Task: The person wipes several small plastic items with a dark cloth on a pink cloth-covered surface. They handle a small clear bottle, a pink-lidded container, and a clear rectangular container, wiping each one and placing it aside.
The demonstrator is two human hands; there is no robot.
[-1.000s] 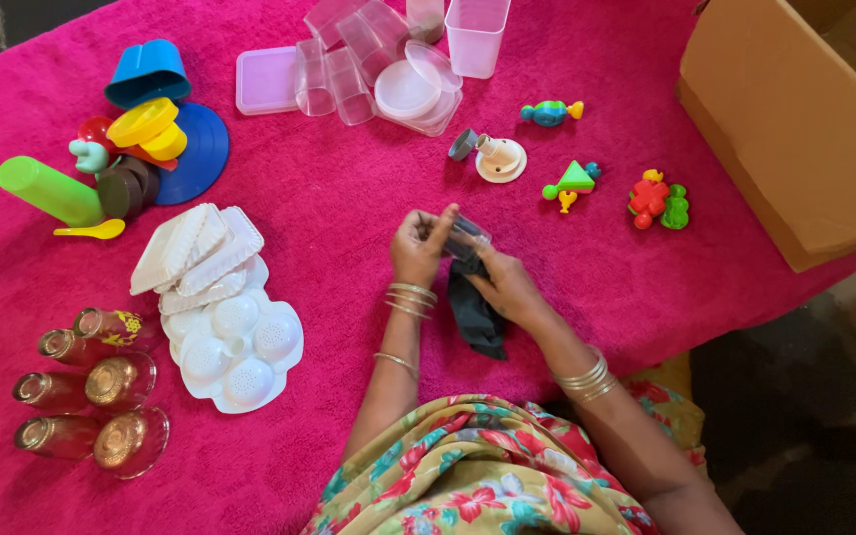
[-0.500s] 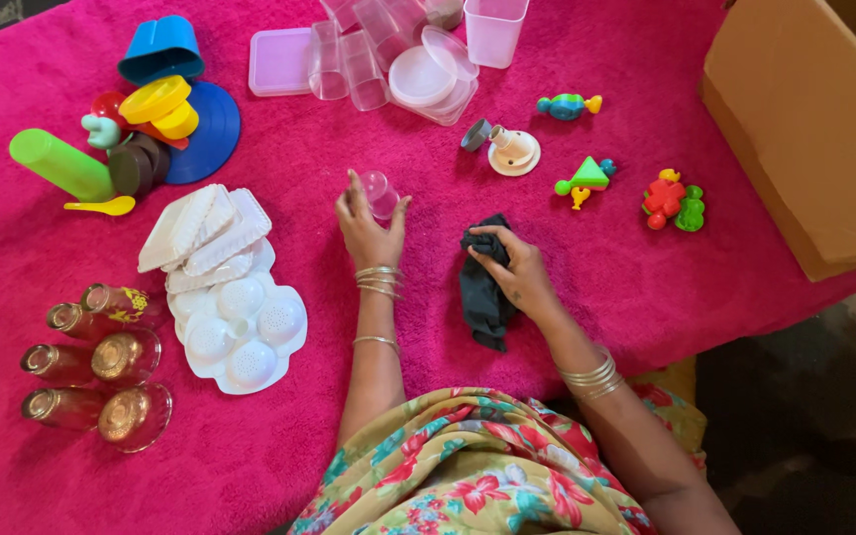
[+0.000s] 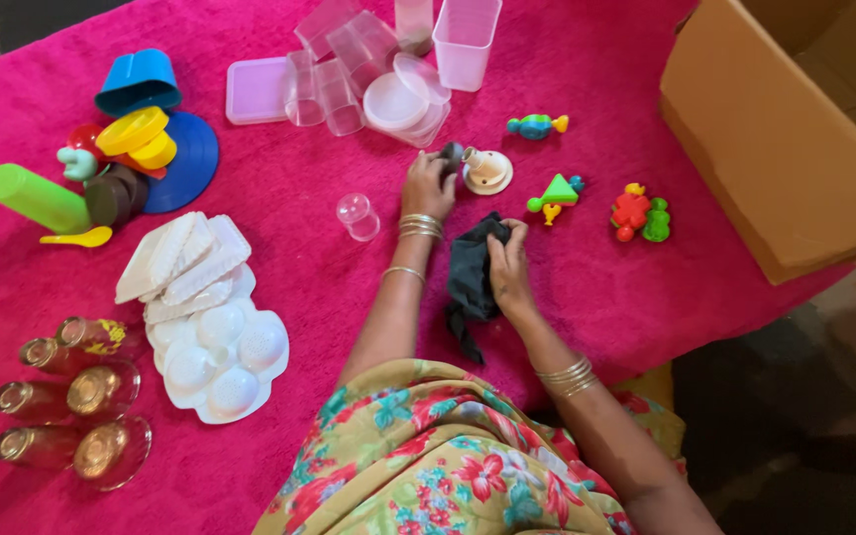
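Since half a second ago, the small clear cup (image 3: 358,215) has been let go and left lying on the pink cloth (image 3: 329,267), and the left hand (image 3: 429,186) has been carried up and to the right, onto the grey end (image 3: 451,156) of the cream-coloured fitting (image 3: 485,170). The left fingers (image 3: 440,163) are curled over that grey end; whether a firm grip is closed on it cannot be told, since the fingertips are hidden behind the part. The fitting is seen to lie just beyond and to the right of those fingers, its long axis running roughly left to right, grey end toward the hand and round cream base away from it. The left hand is clearly the nearer one. The right hand (image 3: 507,269) is kept lower, its fingers (image 3: 513,234) pinched together on the top of the dark cloth (image 3: 471,282), which has been drawn slightly upward compared with before. The clear cup is now left apart, to the left of the left wrist. Further out, small coloured toys (image 3: 554,192) are scattered to the right, clear plastic containers (image 3: 388,69) above, and a cardboard box (image 3: 785,139) at the far right.
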